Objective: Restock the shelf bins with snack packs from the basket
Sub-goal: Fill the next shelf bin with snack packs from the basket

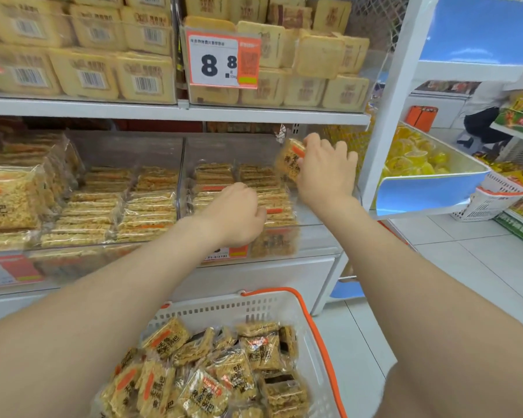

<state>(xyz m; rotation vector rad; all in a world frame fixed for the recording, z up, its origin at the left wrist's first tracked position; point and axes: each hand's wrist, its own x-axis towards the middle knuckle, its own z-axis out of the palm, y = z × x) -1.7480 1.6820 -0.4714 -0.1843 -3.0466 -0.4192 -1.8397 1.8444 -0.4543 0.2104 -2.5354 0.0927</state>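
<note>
Two hands are shown in the clear bin (230, 147); what is gripped?
— One snack pack (290, 159) is pinched by the right hand (326, 170). Left of it, the left hand (239, 215) is curled over stacked packs (215, 176); its hold cannot be told. The basket (212, 307) is set below, heaped with packs.

The left hand (237, 217) and right hand (326, 173) are bare, and behind them the left forearm (118, 291) and right forearm (405, 267) are uncovered all along.

white tiled floor (480, 260), white shelving upright (387, 116) w/ blue shelf panel (477, 28), bright store light.
</note>
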